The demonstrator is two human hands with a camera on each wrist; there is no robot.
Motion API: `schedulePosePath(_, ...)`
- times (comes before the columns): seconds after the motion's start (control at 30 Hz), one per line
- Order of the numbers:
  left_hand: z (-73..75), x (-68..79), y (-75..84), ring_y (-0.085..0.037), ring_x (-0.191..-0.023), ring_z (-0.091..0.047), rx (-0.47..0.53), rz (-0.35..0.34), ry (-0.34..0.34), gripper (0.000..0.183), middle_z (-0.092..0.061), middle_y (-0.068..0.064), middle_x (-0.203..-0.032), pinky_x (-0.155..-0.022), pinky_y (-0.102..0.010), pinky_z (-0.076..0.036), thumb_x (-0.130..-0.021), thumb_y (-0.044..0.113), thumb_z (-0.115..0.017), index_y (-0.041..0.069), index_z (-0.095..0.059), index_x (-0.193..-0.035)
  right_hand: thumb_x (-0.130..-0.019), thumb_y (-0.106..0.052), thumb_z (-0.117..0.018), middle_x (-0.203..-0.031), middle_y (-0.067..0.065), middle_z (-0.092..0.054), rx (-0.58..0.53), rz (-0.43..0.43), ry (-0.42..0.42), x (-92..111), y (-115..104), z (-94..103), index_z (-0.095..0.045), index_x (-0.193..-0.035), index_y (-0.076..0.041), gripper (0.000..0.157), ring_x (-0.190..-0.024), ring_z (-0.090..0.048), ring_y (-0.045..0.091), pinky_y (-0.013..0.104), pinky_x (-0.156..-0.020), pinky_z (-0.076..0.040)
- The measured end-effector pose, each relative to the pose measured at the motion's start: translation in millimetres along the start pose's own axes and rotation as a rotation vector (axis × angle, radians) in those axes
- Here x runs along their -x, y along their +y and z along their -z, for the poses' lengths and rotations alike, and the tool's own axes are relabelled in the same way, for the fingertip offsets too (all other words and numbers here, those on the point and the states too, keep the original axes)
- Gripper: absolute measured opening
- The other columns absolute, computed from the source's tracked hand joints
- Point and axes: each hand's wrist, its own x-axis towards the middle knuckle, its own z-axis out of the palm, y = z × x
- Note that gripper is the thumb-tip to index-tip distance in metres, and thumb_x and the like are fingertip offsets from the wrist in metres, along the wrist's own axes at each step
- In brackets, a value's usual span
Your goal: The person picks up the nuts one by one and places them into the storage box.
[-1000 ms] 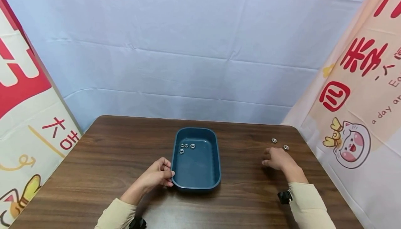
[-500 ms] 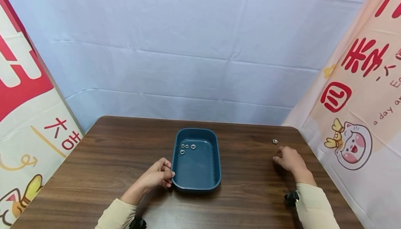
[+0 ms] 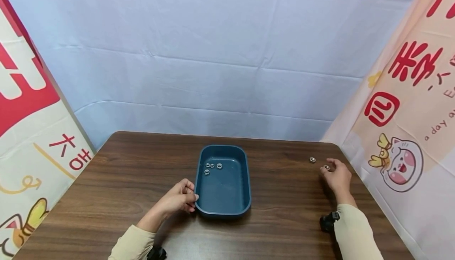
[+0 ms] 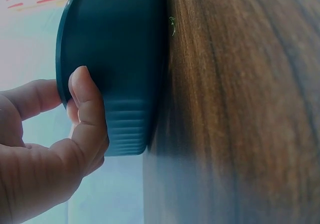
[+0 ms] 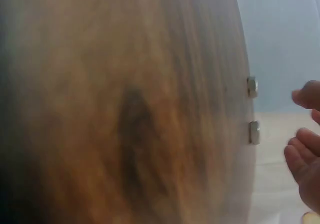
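A dark blue rectangular tray (image 3: 222, 213) stands on the table, with several metal nuts (image 3: 219, 166) lying in its far left part. My left hand (image 3: 177, 200) pinches the tray's near left rim between thumb and fingers, and the left wrist view shows the fingers (image 4: 89, 106) along the outer wall. At the right, my right hand (image 3: 339, 178) hovers with thumb and fingers spread on either side of a nut (image 3: 326, 167). In the right wrist view these fingertips (image 5: 295, 161) are apart from the nut. A second nut (image 3: 312, 160) lies just to the left and farther back.
The brown wood-grain table (image 3: 281, 196) has its far edge behind the tray and its right edge close beside my right hand. A pale cloth (image 3: 213, 62) hangs behind it. Printed banners stand at the left (image 3: 42, 165) and right (image 3: 394, 133).
My right hand has moved right, from left of the two loose nuts to over the right one, and its fingers have spread. The left hand and tray have stayed in place.
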Motion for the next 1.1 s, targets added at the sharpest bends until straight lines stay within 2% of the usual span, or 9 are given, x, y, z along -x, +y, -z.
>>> schedulePosePath(0.07, -0.2, -0.6, 0.0, -0.019, -0.059, -0.055, 0.000, 0.001, -0.001, 0.029, -0.050, -0.011, -0.076, -0.053, -0.034, -0.053, -0.084, -0.002, -0.058, -0.004, -0.033, -0.100, -0.082, -0.005, -0.068, -0.113, 0.033, -0.054, -0.041, -0.080, 0.026, -1, 5, -0.6, -0.053, -0.119, 0.007, 0.042, -0.100, -0.051, 0.046, 0.056, -0.092, -0.032)
schedulePosePath(0.17, -0.2, -1.8, -0.1, -0.020, -0.059, -0.055, -0.005, 0.005, 0.000, 0.029, -0.050, -0.011, -0.076, -0.053, -0.034, -0.053, -0.084, -0.002, -0.057, -0.004, -0.033, -0.100, -0.084, -0.011, -0.067, -0.126, 0.031, -0.047, -0.131, -0.212, 0.013, -2, 9, 0.5, -0.046, -0.130, 0.005, 0.054, -0.112, -0.046, 0.046, 0.053, -0.096, -0.035)
schedulePosePath(0.33, 0.6, -3.9, -1.3, -0.020, -0.058, -0.055, -0.012, 0.008, -0.014, 0.030, -0.051, -0.011, -0.076, -0.054, -0.036, -0.054, -0.084, -0.001, -0.058, -0.004, -0.033, -0.101, -0.085, -0.018, -0.067, -0.141, 0.021, -0.036, -0.331, -0.451, 0.021, -6, 15, -0.1, -0.034, -0.142, -0.002, 0.068, -0.126, -0.037, 0.036, 0.042, -0.101, -0.036)
schedulePosePath(0.5, 2.9, -4.4, -2.2, -0.020, -0.057, -0.056, -0.013, -0.001, -0.029, 0.031, -0.051, -0.011, -0.077, -0.055, -0.035, -0.054, -0.082, 0.000, -0.058, -0.005, -0.033, -0.100, -0.083, -0.019, -0.070, -0.145, 0.015, -0.033, -0.491, -0.578, 0.063, -9, 19, -5.6, -0.034, -0.143, -0.005, 0.071, -0.130, -0.034, 0.027, 0.030, -0.101, -0.036)
schedulePosePath(0.6, 3.9, -4.7, -2.3, -0.020, -0.058, -0.057, -0.016, -0.003, -0.042, 0.032, -0.051, -0.011, -0.077, -0.055, -0.035, -0.055, -0.082, 0.000, -0.058, -0.006, -0.032, -0.100, -0.084, -0.019, -0.069, -0.145, 0.016, -0.031, -0.535, -0.606, 0.039, -9, 23, -7.8, -0.033, -0.143, -0.005, 0.071, -0.132, -0.031, 0.026, 0.030, -0.103, -0.033)
schedulePosePath(0.8, 2.9, -4.9, 0.6, -0.021, -0.058, -0.057, -0.023, 0.014, -0.020, 0.031, -0.051, -0.012, -0.078, -0.056, -0.037, -0.055, -0.083, -0.001, -0.058, -0.006, -0.033, -0.101, -0.085, -0.020, -0.066, -0.143, 0.023, -0.031, -0.504, -0.589, -0.010, -9, 27, -11.0, -0.032, -0.143, -0.002, 0.069, -0.131, -0.030, 0.030, 0.036, -0.104, -0.032)
schedulePosePath(1.1, 1.0, -2.1, 3.2, -0.021, -0.058, -0.057, -0.037, 0.017, -0.016, 0.032, -0.051, -0.013, -0.078, -0.056, -0.037, -0.054, -0.083, -0.001, -0.058, -0.006, -0.033, -0.101, -0.084, -0.014, -0.065, -0.137, 0.028, -0.038, -0.327, -0.527, -0.080, -15, 32, -13.7, -0.034, -0.140, 0.004, 0.066, -0.125, -0.038, 0.037, 0.045, -0.101, -0.035)
